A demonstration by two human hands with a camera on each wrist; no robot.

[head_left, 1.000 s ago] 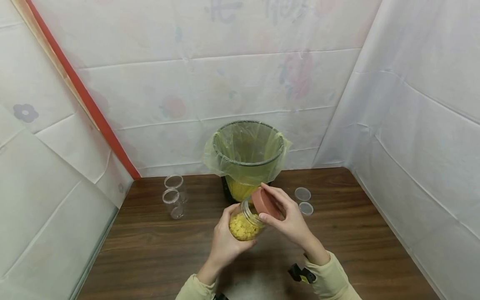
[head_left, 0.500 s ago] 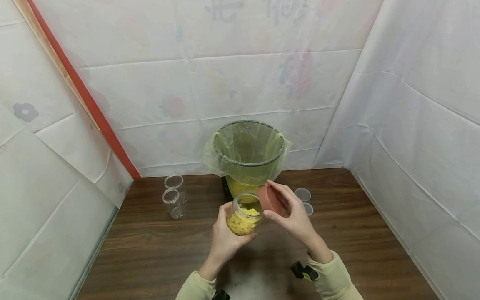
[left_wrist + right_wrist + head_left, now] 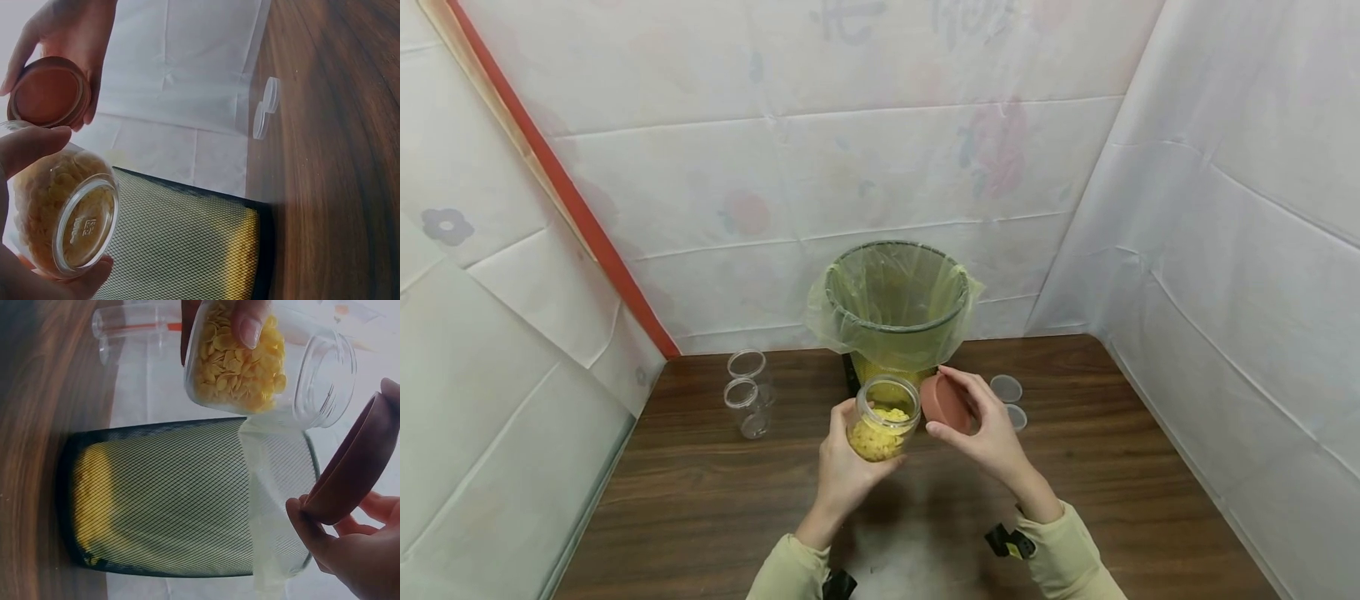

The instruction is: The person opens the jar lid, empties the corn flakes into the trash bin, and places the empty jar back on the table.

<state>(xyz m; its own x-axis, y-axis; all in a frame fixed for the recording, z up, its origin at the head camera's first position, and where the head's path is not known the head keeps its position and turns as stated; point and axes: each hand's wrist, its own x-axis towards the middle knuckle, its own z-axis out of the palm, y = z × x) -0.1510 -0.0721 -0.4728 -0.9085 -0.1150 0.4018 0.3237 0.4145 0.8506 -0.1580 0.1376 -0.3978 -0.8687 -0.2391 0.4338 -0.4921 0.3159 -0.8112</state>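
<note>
My left hand [image 3: 844,467] grips a clear jar [image 3: 901,427] around its side; the mouth is uncovered and tilted slightly. Yellow flakes [image 3: 234,365] fill roughly the lower half of the jar. Beside the jar's mouth, my right hand [image 3: 988,433] holds a reddish-brown lid [image 3: 944,403] by its edge, apart from the jar. The lid's hollow inner side [image 3: 49,95] shows in the left wrist view. Just behind both hands stands a mesh bin [image 3: 181,500] with a pale yellow bag [image 3: 895,346] folded over its rim.
Two clear, lidless containers [image 3: 743,393] stand on the wooden table [image 3: 685,517] at the left. Two small clear lids [image 3: 1006,388] lie at the right. White cloth walls [image 3: 880,167] enclose the back and sides.
The right hand has drawn the lid away from the jar's mouth, to the right. My left hand has turned the jar more upright and shifted it slightly left.
</note>
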